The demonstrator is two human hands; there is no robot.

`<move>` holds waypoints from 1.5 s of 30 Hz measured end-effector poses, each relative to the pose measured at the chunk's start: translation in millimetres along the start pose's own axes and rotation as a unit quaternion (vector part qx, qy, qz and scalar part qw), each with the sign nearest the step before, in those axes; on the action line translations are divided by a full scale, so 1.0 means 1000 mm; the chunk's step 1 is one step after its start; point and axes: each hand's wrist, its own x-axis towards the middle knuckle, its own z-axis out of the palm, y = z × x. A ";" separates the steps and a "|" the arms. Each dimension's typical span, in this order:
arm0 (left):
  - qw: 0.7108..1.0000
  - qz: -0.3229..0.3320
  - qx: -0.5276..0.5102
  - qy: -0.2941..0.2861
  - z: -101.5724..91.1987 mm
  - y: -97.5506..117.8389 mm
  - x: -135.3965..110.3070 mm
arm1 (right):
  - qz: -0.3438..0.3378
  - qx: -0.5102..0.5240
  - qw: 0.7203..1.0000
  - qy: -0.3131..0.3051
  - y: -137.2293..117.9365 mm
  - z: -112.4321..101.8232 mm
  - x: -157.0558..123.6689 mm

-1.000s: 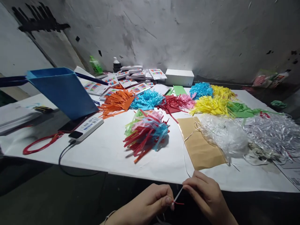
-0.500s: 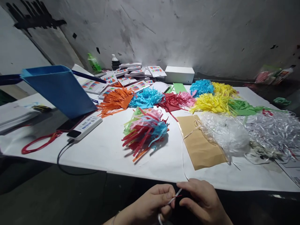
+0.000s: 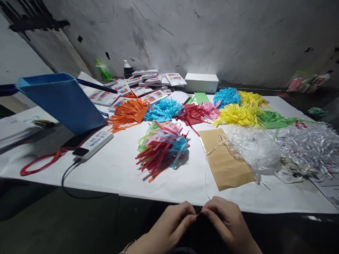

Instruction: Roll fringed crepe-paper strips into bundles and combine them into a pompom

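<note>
Head view: a thin white ribbon (image 3: 205, 173) was pinched between left hand (image 3: 172, 225) and right hand (image 3: 225, 222), trailing up toward the worktop (image 3: 119, 165).

A thin, pale, glossy ribbon strand (image 3: 205, 173) is pinched at its near end at the bottom centre of the frame, just past the front edge of the white desk (image 3: 119, 165). From there it rises in a loose curve over the desk, crosses the corner of a flat tan paper envelope (image 3: 225, 165), and runs up to the crumpled clear-silver ribbon heap (image 3: 254, 150) at centre right.
</note>
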 end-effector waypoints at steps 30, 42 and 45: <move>0.971 -0.062 -0.229 -0.038 0.015 -0.004 0.001 | 0.138 0.189 0.966 0.106 0.006 0.016 -0.019; 0.997 0.049 -0.035 0.049 -0.001 0.010 0.006 | 0.065 0.088 0.987 0.116 0.002 0.033 -0.010; 0.982 -0.007 -0.151 0.111 0.004 0.010 0.014 | 0.054 0.085 0.986 0.134 0.005 0.036 -0.010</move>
